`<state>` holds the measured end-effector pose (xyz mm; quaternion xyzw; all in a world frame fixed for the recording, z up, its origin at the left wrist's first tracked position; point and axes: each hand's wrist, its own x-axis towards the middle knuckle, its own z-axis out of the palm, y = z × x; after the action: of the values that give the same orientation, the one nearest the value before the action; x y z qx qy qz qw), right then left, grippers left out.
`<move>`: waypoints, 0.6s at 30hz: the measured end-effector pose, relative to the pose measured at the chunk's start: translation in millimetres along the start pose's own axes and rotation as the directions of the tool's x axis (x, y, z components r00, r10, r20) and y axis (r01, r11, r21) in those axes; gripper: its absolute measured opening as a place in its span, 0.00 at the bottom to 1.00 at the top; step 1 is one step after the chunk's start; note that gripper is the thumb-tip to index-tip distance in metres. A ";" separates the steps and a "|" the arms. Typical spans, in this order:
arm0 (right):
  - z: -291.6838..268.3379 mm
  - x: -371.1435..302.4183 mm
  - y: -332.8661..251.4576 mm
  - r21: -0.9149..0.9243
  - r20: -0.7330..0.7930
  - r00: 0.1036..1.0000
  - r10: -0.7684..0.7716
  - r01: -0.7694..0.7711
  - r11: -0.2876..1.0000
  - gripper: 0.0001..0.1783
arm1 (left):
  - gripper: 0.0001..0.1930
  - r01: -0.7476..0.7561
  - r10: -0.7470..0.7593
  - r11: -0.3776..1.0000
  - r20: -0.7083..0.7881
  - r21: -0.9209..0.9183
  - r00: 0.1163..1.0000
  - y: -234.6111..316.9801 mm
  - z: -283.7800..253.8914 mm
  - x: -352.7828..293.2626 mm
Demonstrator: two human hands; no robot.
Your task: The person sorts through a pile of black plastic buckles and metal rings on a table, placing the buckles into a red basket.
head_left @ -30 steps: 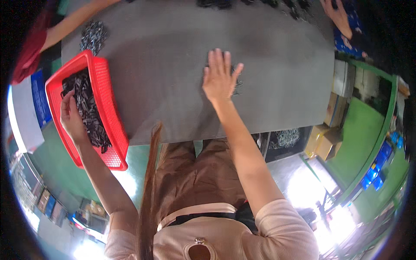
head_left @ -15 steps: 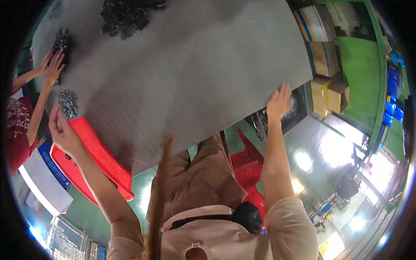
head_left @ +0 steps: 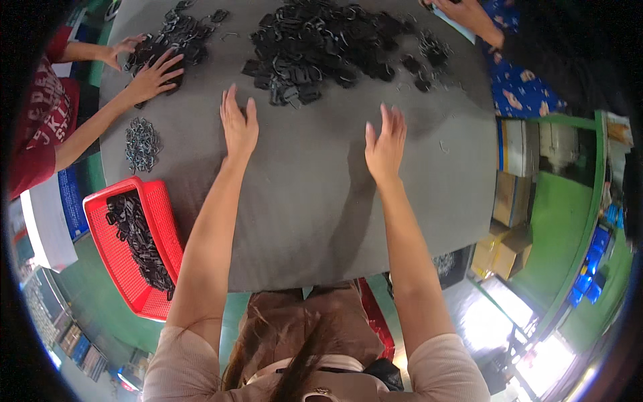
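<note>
The step in hand looks like a two-handed approach to the black pile, which lies on the grey table ahead of the person. The left hand is near the pile's left near corner, the right hand just short of its right near side. Both are open, thumbs apart from the fingers, with nothing seen in either. Drawing pieces from the pile would call for both hands to go forward and close in from its sides.

Left of the pile, a co-worker's hands rest on a smaller heap; nearer than that are metal hooks and a red basket.

The upper picture edge cuts off the pile's far side, and single pieces blur together. Whether either hand touches the table, I cannot tell.
</note>
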<state>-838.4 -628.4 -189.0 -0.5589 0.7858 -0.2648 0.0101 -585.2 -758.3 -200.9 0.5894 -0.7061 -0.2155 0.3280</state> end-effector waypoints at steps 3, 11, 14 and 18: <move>42.9 62.7 7.3 -0.105 -0.131 0.975 0.179 -0.193 0.976 0.29 | 0.26 -0.006 0.006 1.000 -0.049 0.003 0.999 -5.3 30.4 62.2; 100.5 112.9 -65.4 0.165 -0.132 0.991 -0.007 0.029 0.986 0.29 | 0.21 -0.184 0.181 0.979 -0.044 -0.085 0.982 30.6 66.7 102.3; 104.1 103.9 -81.7 0.289 -0.152 0.988 0.024 0.021 0.957 0.27 | 0.20 -0.090 0.055 0.928 -0.106 -0.363 0.993 56.1 73.5 63.6; 81.5 65.8 -110.2 0.618 -0.045 0.994 0.102 -0.053 0.785 0.25 | 0.19 0.156 -0.238 0.736 -0.036 -0.659 0.971 72.4 55.3 11.3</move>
<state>-741.4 -745.4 -193.6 -0.4822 0.6787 -0.5264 0.1727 -675.9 -758.5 -186.8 0.5215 -0.5000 -0.4458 0.5285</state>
